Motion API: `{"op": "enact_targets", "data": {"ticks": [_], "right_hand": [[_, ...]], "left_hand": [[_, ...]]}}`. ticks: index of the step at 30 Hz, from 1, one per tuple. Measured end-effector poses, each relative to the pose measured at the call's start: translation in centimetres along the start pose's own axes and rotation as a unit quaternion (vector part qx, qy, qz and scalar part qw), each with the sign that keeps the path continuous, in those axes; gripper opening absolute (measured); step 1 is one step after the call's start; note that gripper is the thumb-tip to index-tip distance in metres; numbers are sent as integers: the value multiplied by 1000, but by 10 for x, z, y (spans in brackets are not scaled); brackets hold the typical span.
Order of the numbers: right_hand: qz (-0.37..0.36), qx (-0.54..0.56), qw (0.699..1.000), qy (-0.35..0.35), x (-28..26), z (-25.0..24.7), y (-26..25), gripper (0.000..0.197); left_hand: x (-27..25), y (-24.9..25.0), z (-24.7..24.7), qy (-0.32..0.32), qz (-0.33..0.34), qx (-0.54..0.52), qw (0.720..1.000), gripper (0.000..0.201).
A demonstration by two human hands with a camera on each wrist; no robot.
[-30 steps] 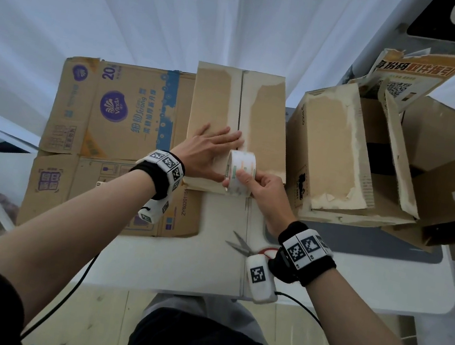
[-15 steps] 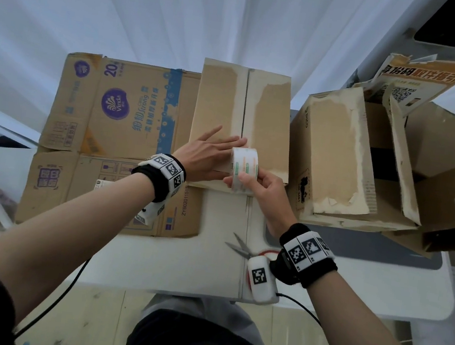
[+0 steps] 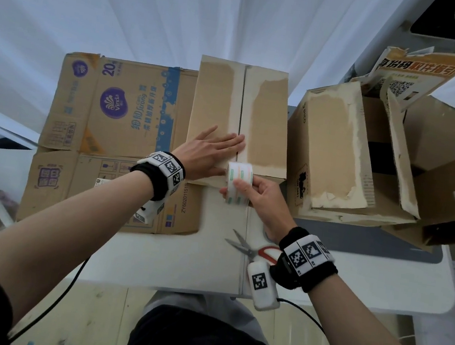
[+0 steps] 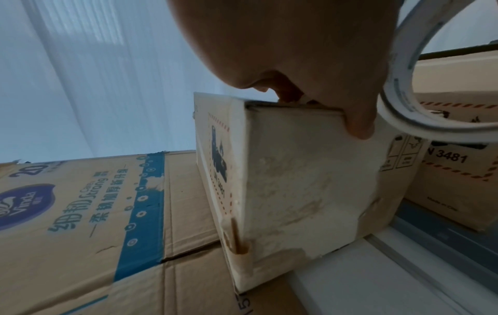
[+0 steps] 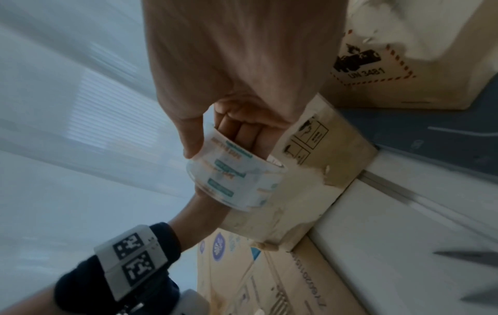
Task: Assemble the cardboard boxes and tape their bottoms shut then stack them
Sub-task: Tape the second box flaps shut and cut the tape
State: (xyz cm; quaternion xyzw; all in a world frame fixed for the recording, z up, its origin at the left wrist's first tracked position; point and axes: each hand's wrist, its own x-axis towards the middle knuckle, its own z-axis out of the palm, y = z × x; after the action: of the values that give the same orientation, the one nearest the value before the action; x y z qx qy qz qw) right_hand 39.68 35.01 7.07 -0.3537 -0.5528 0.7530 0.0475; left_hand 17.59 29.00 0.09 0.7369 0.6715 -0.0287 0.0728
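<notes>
Fingers (image 3: 232,141) of the left hand (image 3: 208,152) lie straight and flat across the box (image 3: 267,125) at frame centre, pinning its flaps at the seam (image 3: 241,107), probably so tape can bridge it. Right hand (image 3: 261,194) grips the tape roll (image 3: 239,182) at the box's lower edge; scissors (image 3: 251,249) wait below.

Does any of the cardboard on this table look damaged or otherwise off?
Yes. The upright brown cardboard box being taped has pale patches where its surface layer is peeled along the flaps. The open brown box to its right is torn the same way, with ragged flap edges. Nothing spilled.
</notes>
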Motion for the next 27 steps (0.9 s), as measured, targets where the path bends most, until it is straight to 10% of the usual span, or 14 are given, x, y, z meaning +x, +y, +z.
{"op": "enact_targets", "data": {"ticks": [14,27], "right_hand": [[-11,4,1000,14,0,-1,1,30],[-37,14,999,14,15,-1,-7,27]], "left_hand": [[-6,7,8,133,52,-61,988,59],[3,2,-4,20,3,-52,998,59]]}}
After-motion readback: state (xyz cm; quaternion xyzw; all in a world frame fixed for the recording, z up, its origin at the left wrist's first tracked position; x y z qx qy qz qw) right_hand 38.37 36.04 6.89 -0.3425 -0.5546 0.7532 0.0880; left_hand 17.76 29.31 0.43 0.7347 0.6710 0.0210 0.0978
